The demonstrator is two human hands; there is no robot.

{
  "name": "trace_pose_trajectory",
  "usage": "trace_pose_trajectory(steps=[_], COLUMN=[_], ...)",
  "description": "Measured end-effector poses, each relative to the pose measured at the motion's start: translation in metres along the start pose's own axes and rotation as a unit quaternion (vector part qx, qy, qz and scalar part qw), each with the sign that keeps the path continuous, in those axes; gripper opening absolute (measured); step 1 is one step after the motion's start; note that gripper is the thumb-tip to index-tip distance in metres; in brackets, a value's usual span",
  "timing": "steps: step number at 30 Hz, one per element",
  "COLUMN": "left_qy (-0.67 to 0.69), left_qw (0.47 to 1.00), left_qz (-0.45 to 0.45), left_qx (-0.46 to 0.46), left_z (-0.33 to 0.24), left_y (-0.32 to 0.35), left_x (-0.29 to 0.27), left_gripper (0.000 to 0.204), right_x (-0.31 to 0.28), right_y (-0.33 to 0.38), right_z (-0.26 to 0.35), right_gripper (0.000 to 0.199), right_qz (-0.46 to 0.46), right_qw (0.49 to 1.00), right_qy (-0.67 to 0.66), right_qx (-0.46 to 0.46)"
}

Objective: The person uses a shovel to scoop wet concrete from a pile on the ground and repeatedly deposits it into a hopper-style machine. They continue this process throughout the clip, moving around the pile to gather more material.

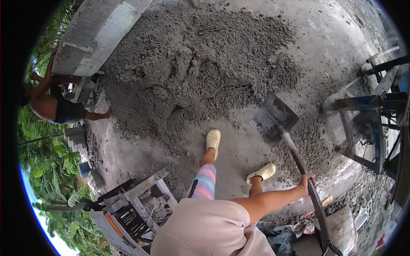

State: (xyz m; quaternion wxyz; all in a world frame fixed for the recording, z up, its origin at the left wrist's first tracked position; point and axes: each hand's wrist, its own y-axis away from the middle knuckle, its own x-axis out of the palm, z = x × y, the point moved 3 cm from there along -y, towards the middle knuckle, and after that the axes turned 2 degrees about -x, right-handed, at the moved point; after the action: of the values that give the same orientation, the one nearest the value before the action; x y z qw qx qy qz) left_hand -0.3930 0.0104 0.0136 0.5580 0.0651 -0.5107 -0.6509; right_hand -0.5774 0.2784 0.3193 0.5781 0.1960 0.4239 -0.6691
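Grey gravel mix is lying before us; we are gripping the shovel shaft with our closed right hand, left hand unseen

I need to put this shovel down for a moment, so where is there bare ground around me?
Barest is the smooth concrete floor between the two pale clogs, just below the shovel blade. Another bare stretch lies at top right, beyond the gravelly mix pile. It is crowded at the blue metal frame on the right and the grey machine lower left. The right hand grips the handle.
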Motion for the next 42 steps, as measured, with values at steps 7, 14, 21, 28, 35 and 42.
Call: trace_pose_trajectory(steps=[7, 14, 21, 28, 35, 42], left_qy=[0.142, 0.133, 0.052, 0.021, -0.15, -0.36], left_qw=[0.969, 0.94, 0.954, 0.945, 0.919, 0.84], left_qz=[0.036, -0.087, -0.166, -0.288, -0.318, -0.286], left_qx=[0.196, 0.302, 0.244, 0.156, 0.18, 0.286], left_z=[-0.37, -0.565, -0.481, -0.365, -0.254, -0.128], left_y=[0.008, 0.107, 0.122, 0.159, 0.178, 0.203], left_x=[-0.042, -0.16, -0.218, -0.238, -0.16, 0.033], left_gripper=[0.023, 0.018, 0.014, 0.013, 0.012, 0.011], right_x=[0.349, 0.443, 0.326, 0.174, 0.069, 0.032], right_y=[0.184, 0.405, 0.394, 0.361, 0.326, 0.237], right_z=[0.151, 0.15, 0.062, -0.021, -0.086, -0.087], right_gripper=[0.039, 0.041, 0.039, 0.039, 0.037, 0.031], right_qz=[0.434, 0.513, 0.431, 0.334, 0.21, 0.27], right_qw=[0.861, 0.802, 0.833, 0.85, 0.839, 0.691], right_qy=[-0.239, -0.237, -0.183, -0.116, -0.151, -0.308], right_qx=[0.114, 0.195, 0.295, 0.391, 0.479, 0.596])
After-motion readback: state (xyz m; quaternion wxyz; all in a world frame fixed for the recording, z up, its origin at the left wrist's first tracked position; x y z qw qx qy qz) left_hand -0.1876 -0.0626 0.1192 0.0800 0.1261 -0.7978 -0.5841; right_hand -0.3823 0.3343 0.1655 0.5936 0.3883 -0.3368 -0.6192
